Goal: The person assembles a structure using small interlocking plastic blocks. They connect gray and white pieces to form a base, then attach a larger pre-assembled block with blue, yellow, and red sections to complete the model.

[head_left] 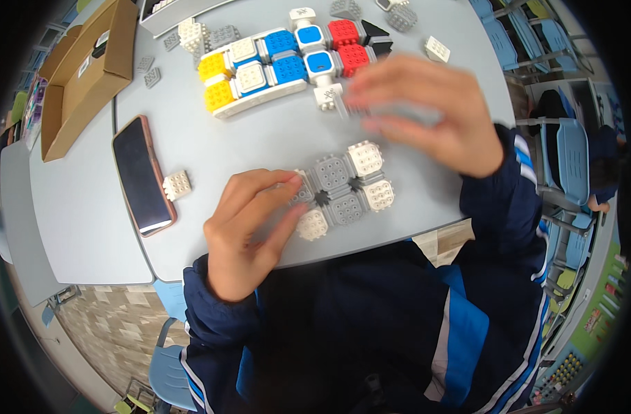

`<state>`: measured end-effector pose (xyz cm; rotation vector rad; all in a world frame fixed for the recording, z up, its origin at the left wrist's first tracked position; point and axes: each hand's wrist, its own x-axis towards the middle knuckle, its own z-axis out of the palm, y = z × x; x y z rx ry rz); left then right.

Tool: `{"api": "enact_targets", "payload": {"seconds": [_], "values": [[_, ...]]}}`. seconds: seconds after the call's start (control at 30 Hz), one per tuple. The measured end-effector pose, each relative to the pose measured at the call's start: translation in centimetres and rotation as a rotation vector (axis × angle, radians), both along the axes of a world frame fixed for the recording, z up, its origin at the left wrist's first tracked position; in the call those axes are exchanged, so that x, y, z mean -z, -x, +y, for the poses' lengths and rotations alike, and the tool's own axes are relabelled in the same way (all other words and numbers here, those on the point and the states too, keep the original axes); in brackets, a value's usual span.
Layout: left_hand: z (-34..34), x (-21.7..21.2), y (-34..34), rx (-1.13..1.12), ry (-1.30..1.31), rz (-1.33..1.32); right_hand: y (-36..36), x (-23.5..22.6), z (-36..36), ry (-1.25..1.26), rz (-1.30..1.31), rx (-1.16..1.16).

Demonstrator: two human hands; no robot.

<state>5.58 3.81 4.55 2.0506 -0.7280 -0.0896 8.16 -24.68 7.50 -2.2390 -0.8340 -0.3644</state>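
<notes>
My left hand [243, 231] pinches the left end of a small assembly of grey blocks [331, 172] and white blocks [365, 159], all with studded faces, lying near the table's front edge. Above it my right hand [429, 114] is smeared by motion. Its thumb and forefinger sit on either side of a blurred grey piece [353, 107]; whether they grip it I cannot make out. Just beyond those fingers lies a larger built model with yellow blocks [217, 96], blue blocks [288, 67], red blocks [353, 58], white parts and black tips.
A phone [143, 176] lies at the left beside a loose white block [177, 185]. Farther back are an open cardboard box [88, 83], small grey pieces [151, 76] and another white block [437, 49]. Blue chairs [573, 155] stand beyond the table.
</notes>
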Motion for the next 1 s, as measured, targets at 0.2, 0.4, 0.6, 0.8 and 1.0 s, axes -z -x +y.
{"api": "enact_targets", "payload": {"seconds": [0.2, 0.4, 0.6, 0.8, 1.0], "values": [[-0.1, 0.1, 0.0, -0.03, 0.056, 0.077, 5.0, 3.0, -0.3, -0.136, 0.294, 0.033], [-0.2, -0.2, -0.1, -0.048, 0.028, 0.127, 4.6, 3.3, -0.7, -0.112, 0.232, -0.033], [0.0, 0.0, 0.1, -0.072, 0.027, 0.178, 4.8, 3.7, -0.6, -0.091, 0.174, -0.02], [-0.4, -0.3, 0.0, -0.054, -0.006, 0.109, 5.4, 4.1, -0.6, -0.139, 0.192, 0.032], [-0.4, 0.0, 0.0, -0.021, 0.005, 0.079, 5.3, 3.9, -0.6, -0.106, 0.14, -0.041]]}}
